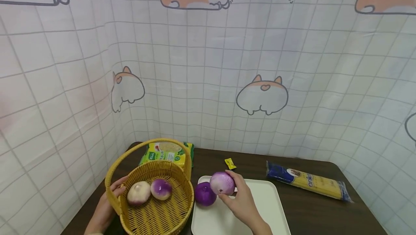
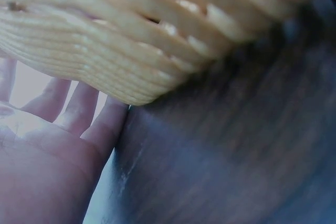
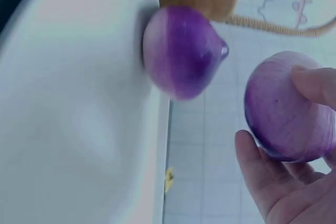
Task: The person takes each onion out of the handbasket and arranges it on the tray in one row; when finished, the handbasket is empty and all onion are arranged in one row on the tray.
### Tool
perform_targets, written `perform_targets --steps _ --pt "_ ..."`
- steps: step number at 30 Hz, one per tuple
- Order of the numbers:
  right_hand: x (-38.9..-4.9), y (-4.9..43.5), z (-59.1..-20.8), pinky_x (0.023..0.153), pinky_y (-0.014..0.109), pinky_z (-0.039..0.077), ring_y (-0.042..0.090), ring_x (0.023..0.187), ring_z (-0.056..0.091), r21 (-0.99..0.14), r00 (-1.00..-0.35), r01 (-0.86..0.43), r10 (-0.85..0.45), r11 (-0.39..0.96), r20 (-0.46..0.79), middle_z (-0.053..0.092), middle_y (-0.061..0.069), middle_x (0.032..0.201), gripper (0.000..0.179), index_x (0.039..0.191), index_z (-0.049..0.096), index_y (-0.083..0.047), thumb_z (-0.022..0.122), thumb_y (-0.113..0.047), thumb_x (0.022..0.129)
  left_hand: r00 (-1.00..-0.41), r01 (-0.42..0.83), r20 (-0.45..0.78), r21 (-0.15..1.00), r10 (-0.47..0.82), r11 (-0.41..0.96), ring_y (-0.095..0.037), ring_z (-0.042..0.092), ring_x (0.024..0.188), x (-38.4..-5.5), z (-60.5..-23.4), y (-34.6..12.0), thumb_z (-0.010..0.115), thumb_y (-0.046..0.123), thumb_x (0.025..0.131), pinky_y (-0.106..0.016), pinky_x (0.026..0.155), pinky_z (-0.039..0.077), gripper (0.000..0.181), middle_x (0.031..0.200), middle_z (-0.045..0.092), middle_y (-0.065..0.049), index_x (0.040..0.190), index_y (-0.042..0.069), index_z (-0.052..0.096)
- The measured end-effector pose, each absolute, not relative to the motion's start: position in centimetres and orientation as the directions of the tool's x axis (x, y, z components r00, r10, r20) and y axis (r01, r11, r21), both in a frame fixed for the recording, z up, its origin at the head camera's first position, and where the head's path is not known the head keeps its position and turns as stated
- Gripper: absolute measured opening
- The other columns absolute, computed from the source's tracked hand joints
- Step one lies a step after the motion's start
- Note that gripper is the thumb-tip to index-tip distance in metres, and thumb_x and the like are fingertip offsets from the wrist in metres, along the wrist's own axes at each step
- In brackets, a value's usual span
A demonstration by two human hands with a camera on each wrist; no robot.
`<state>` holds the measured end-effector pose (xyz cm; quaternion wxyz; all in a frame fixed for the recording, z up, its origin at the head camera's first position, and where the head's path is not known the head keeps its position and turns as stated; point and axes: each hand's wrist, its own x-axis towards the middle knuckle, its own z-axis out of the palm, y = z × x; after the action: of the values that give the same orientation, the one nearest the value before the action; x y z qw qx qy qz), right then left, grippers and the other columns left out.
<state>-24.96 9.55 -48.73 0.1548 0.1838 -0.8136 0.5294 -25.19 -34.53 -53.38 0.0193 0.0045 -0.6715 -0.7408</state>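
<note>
My right hand [image 1: 242, 204] holds a purple onion [image 1: 222, 183] between thumb and fingers, above the left part of a white tray [image 1: 256, 209]. In the right wrist view that onion [image 3: 283, 106] shows fine streaks. Beside it, a darker purple onion [image 1: 205, 194] with a pointed tip sits at the tray's left edge. My left hand [image 1: 105, 206] rests against the outer left side of a yellow woven basket [image 1: 159, 217], by its handle. Extended fingers [image 2: 84, 106] meet the basket wall in the left wrist view. Two whitish-purple bulbs, one paler [image 1: 139, 193] and one more purple [image 1: 161, 189], lie inside.
Behind the basket lies a green-and-yellow Knorr packet [image 1: 165, 152]. A small yellow wrapped piece [image 1: 230, 163] is beyond the tray. To the right, a long blue-and-yellow pasta packet [image 1: 308, 182] lies on the dark table [image 1: 312, 213]. A patterned curtain [image 1: 201, 83] hangs around the table.
</note>
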Motion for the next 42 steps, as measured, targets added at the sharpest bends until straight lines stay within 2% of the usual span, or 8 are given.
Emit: perform_targets --steps 2,7,11,20,24,30,37,42 --pt "-25.1 10.1 -49.1 0.074 0.029 0.056 0.03 0.109 0.059 -0.787 -0.887 -0.452 -0.122 0.419 0.445 0.055 0.009 0.124 0.076 0.135 0.051 -0.011 0.084 0.001 0.069 -0.999 0.02 0.017 0.995 -0.035 -0.097 0.001 0.05 0.115 -25.2 -53.4 -34.5 0.048 0.027 0.104 -0.019 0.089 0.047 0.056 0.128 0.049 0.01 0.152 0.003 0.03" --pt "-25.4 11.2 -50.0 0.086 0.046 0.053 0.033 0.114 0.057 -0.746 -0.915 -0.375 -0.092 0.55 0.392 0.057 0.013 0.127 0.072 0.133 0.053 -0.007 0.085 -0.006 0.069 -0.999 0.015 0.011 0.996 -0.046 -0.086 0.003 0.049 0.114 -25.3 -53.6 -34.6 0.048 0.027 0.104 -0.019 0.089 0.046 0.056 0.128 0.048 0.011 0.151 0.002 0.031" --pt "-25.7 12.2 -50.6 0.091 0.053 0.049 0.037 0.117 0.055 -0.745 -0.932 -0.332 -0.081 0.578 0.353 0.057 0.018 0.129 0.07 0.132 0.054 -0.005 0.085 -0.008 0.069 -0.999 0.011 0.007 0.997 -0.051 -0.081 0.003 0.05 0.113 -25.2 -53.7 -34.6 0.048 0.027 0.103 -0.019 0.088 0.047 0.056 0.126 0.05 0.013 0.151 0.002 0.032" --pt "-26.3 13.7 -51.6 0.09 0.052 0.049 0.037 0.115 0.056 -0.751 -0.939 -0.306 -0.058 0.585 0.338 0.058 0.02 0.127 0.068 0.13 0.056 -0.003 0.085 -0.004 0.068 -0.999 0.01 0.006 0.997 -0.047 -0.078 0.003 0.05 0.114 -25.3 -53.5 -34.5 0.048 0.028 0.104 -0.019 0.089 0.046 0.057 0.128 0.048 0.009 0.151 0.003 0.031" --pt "-26.4 13.7 -52.0 0.096 0.055 0.045 0.038 0.117 0.055 -0.753 -0.945 -0.299 -0.07 0.586 0.321 0.058 0.018 0.126 0.068 0.13 0.057 -0.004 0.084 -0.002 0.068 -0.999 0.012 0.008 0.997 -0.054 -0.073 0.002 0.049 0.114 -25.3 -53.5 -34.5 0.049 0.028 0.103 -0.019 0.089 0.046 0.057 0.128 0.047 0.008 0.151 0.002 0.032" --pt "-26.4 13.4 -52.4 0.097 0.057 0.043 0.037 0.116 0.056 -0.74 -0.936 -0.333 -0.112 0.584 0.332 0.059 0.015 0.124 0.068 0.13 0.058 -0.005 0.082 0.0 0.067 -0.998 0.017 0.013 0.997 -0.061 -0.078 0.001 0.05 0.113 -25.3 -53.5 -34.4 0.049 0.027 0.103 -0.019 0.088 0.047 0.055 0.126 0.05 0.009 0.15 0.003 0.034" --pt "-26.2 13.5 -51.8 0.097 0.054 0.043 0.033 0.118 0.055 -0.748 -0.923 -0.377 -0.154 0.545 0.353 0.059 0.01 0.126 0.063 0.132 0.059 -0.007 0.083 -0.01 0.073 -0.998 0.023 0.019 0.997 -0.055 -0.078 0.0 0.051 0.112 -25.4 -53.5 -34.4 0.048 0.026 0.104 -0.02 0.088 0.047 0.055 0.126 0.051 0.007 0.15 0.002 0.033" --pt "-26.1 13.4 -51.3 0.098 0.053 0.043 0.033 0.12 0.054 -0.773 -0.929 -0.366 -0.146 0.518 0.341 0.06 0.01 0.127 0.046 0.128 0.063 -0.008 0.075 -0.019 0.085 -0.998 -0.019 -0.023 0.998 -0.064 -0.061 0.001 0.051 0.112 -25.4 -53.2 -34.5 0.048 0.03 0.103 -0.021 0.088 0.048 0.057 0.127 0.049 0.009 0.152 0.005 0.032"
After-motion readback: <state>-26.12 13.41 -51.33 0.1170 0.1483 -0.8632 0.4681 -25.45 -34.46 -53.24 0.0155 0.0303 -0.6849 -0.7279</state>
